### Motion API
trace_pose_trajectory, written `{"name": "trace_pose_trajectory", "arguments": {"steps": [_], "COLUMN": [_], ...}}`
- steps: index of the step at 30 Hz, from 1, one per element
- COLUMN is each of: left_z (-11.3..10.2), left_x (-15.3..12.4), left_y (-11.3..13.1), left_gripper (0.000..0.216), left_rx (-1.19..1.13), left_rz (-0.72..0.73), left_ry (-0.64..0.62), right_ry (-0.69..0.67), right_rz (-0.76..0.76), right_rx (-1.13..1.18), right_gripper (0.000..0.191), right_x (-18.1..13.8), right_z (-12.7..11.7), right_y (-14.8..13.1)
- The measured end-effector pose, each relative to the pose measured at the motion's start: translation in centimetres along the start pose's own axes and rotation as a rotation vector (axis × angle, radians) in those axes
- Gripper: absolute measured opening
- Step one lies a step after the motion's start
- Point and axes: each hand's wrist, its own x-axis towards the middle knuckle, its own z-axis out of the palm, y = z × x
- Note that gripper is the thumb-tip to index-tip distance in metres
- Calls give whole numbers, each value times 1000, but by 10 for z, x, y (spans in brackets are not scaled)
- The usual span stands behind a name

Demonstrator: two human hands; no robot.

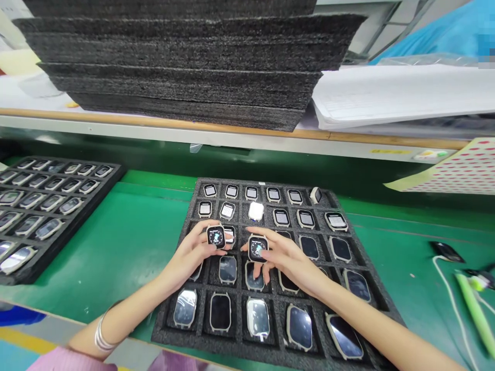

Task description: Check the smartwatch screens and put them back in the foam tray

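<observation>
A black foam tray (367, 288) with a grid of pockets lies on the green mat in front of me, and most pockets hold a smartwatch body. My left hand (191, 255) grips a watch body (215, 236) with a lit screen above the tray's third row. My right hand (288, 260) holds a second lit watch body (258, 248) just beside it. One white watch body (256, 211) lies face down in the second row. Another watch body (315, 195) stands on edge at the tray's far right corner.
A second foam tray (83, 214) full of watch bodies sits at the left. A tall stack of black foam sheets (185, 56) rests on the raised shelf behind, next to white sheets (402, 95). A dotted sticker sheet (460, 172), a white cable (452, 296) and a green pen (477, 314) lie at the right.
</observation>
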Motion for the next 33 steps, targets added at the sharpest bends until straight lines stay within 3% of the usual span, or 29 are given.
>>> {"name": "trace_pose_trajectory", "arguments": {"steps": [4, 19, 26, 29, 33], "left_z": [-3, -4, -2, -3, -6], "left_x": [0, 1, 1, 2, 5], "left_y": [-5, -6, 0, 1, 0], "left_gripper": [38, 35, 37, 47, 48], "left_rx": [35, 176, 243, 285, 374], "left_rz": [16, 43, 148, 168, 201], "left_ry": [-20, -13, 48, 97, 192], "right_ry": [7, 50, -47, 14, 83], "right_rz": [-23, -47, -70, -110, -337], "right_rx": [-30, -149, -233, -590, -1291], "right_gripper": [55, 50, 73, 61, 49], "right_x": [0, -2, 5, 19, 33], "right_z": [-1, 3, -2, -12, -23], "right_y": [3, 6, 6, 4, -2]}}
